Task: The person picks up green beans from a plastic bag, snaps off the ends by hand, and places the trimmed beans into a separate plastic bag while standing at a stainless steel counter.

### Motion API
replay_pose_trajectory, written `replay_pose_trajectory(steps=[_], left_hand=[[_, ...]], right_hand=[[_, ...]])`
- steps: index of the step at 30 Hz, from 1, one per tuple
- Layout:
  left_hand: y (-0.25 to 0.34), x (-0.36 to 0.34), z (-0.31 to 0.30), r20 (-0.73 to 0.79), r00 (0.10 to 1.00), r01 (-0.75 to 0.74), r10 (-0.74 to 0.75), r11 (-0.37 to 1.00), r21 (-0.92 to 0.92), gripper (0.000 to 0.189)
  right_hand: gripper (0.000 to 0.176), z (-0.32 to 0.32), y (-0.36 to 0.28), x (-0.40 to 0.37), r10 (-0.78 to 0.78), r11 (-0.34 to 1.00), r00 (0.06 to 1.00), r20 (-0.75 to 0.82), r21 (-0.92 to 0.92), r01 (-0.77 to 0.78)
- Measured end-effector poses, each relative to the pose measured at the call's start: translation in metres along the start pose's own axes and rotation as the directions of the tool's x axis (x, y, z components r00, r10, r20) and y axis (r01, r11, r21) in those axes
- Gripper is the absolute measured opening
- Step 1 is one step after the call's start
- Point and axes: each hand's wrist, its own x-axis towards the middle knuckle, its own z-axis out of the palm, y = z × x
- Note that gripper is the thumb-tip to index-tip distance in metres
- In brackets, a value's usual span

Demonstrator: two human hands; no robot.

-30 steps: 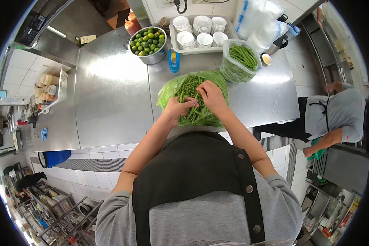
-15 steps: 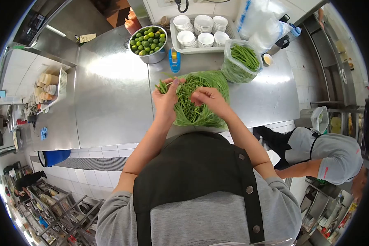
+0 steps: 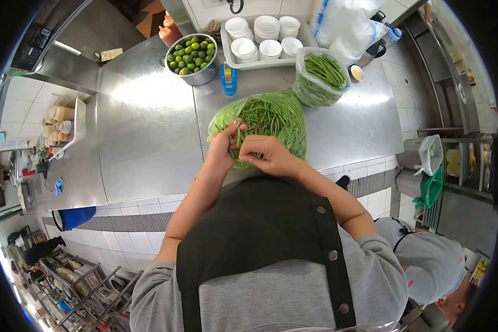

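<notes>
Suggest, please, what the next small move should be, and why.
Perhaps bring the right hand to the green stalks in the left hand, since the two hands are close together and more stalks lie in the open green bag.

Near the upper centre of the frame, a steel pot (image 3: 200, 77) of limes (image 3: 191, 55) stands on the metal surface (image 3: 149, 138) beside a blue tape dispenser (image 3: 228, 83). To their right, a white tray (image 3: 243, 65) carries stacked white bowls (image 3: 268, 29). Clear plastic bags (image 3: 346, 25) stand at upper right. At lower right, a co-worker (image 3: 429, 263) wears a grey shirt.
</notes>
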Motion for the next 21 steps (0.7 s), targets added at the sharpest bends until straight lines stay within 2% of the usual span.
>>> replay_pose_trajectory(steps=[2,3,5,8,9,11,12,14,15,17,19,20,21], left_hand=[[-0.003,0.008,-0.010,0.005,1.000,0.005,-0.005,1.000,-0.030,0.016],[-0.003,0.010,-0.014,0.008,1.000,0.006,-0.006,0.999,-0.044,0.015],[-0.002,0.011,-0.022,0.100,0.995,0.022,-0.003,0.983,-0.184,0.015],[-0.005,0.013,-0.036,0.295,0.955,0.137,-0.040,0.939,-0.314,0.016],[-0.007,0.013,-0.040,0.370,0.927,0.192,-0.058,0.921,-0.338,0.017],[-0.007,-0.004,-0.028,0.299,0.939,0.236,-0.169,0.950,-0.203,0.017],[-0.009,-0.011,-0.022,0.259,0.940,0.262,-0.222,0.955,-0.135,0.017],[-0.017,-0.018,-0.016,0.222,0.933,0.315,-0.284,0.942,-0.118,0.018],[-0.018,-0.019,-0.014,0.201,0.928,0.339,-0.313,0.934,-0.111,0.018],[-0.018,-0.015,-0.018,0.238,0.939,0.287,-0.249,0.947,-0.146,0.017],[-0.014,-0.005,-0.028,0.283,0.948,0.195,-0.142,0.966,-0.168,0.024],[-0.013,0.000,-0.032,0.253,0.965,0.105,-0.075,0.988,-0.110,0.026],[-0.002,-0.003,-0.024,0.226,0.974,0.013,-0.001,0.999,-0.051,0.028]], right_hand=[[0.008,0.002,-0.007,-0.004,0.056,0.998,0.997,0.055,-0.018,-0.056],[0.007,-0.001,-0.004,-0.005,0.142,0.984,0.984,0.111,-0.123,-0.128],[0.006,-0.013,0.012,-0.005,0.321,0.908,0.927,0.195,-0.340,-0.243],[0.009,-0.030,0.054,-0.008,0.394,0.782,0.917,0.057,-0.544,-0.303],[0.009,-0.035,0.070,-0.007,0.345,0.769,0.937,-0.065,-0.553,-0.321],[0.011,-0.043,0.098,-0.007,0.228,0.743,0.925,-0.303,-0.561,-0.366],[0.011,-0.048,0.110,-0.005,0.275,0.682,0.902,-0.334,-0.593,-0.428],[0.012,-0.058,0.125,0.002,0.354,0.544,0.844,-0.403,-0.645,-0.536],[0.011,-0.059,0.122,0.007,0.385,0.505,0.840,-0.382,-0.675,-0.538],[0.011,-0.055,0.117,0.016,0.453,0.425,0.823,-0.342,-0.729,-0.536],[0.010,-0.052,0.122,0.018,0.462,0.417,0.810,-0.361,-0.718,-0.558],[0.009,-0.053,0.124,0.019,0.465,0.411,0.804,-0.371,-0.714,-0.567],[0.009,-0.056,0.120,0.018,0.419,0.486,0.832,-0.363,-0.685,-0.543]])
